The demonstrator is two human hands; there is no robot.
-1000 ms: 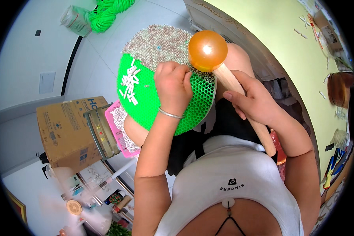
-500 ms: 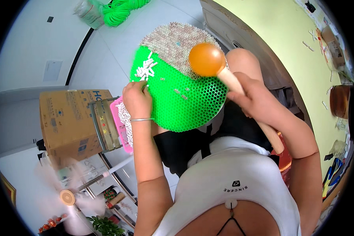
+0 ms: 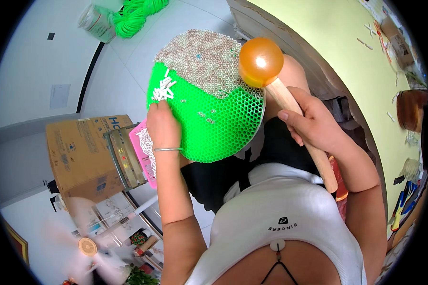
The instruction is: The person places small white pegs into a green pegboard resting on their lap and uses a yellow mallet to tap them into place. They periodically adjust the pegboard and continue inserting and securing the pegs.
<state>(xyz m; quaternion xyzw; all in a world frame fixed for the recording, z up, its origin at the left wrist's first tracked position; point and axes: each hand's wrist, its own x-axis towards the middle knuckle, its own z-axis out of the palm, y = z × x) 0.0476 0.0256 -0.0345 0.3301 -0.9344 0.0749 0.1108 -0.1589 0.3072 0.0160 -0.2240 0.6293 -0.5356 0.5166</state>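
My right hand (image 3: 314,118) is closed around the wooden handle of a mallet (image 3: 261,62) with a round, amber-orange head. The head is raised above the right rim of a round green honeycomb-like piece (image 3: 199,135) resting over my lap. Pale, ring-ended tubes (image 3: 199,59) fill its far part, and a few more sit singly in the middle. A small heap of short white tubes (image 3: 163,89) lies loose on its left side. At the near edge of that heap, my left hand (image 3: 164,126) has its fingers drawn together; what they pinch is hidden.
Left of the green piece, a pink basket (image 3: 139,147) holds many white tubes. Beyond it are a cardboard box (image 3: 83,152) and a spinning fan (image 3: 87,247). A yellow-green table (image 3: 337,52) curves along the right. Coiled green cord (image 3: 133,21) lies at the far left.
The mallet head has risen and shifted right, off the tubes toward the rim. My left hand stays by the white heap, its fingers slightly closer to it. The whole view has shifted slightly.
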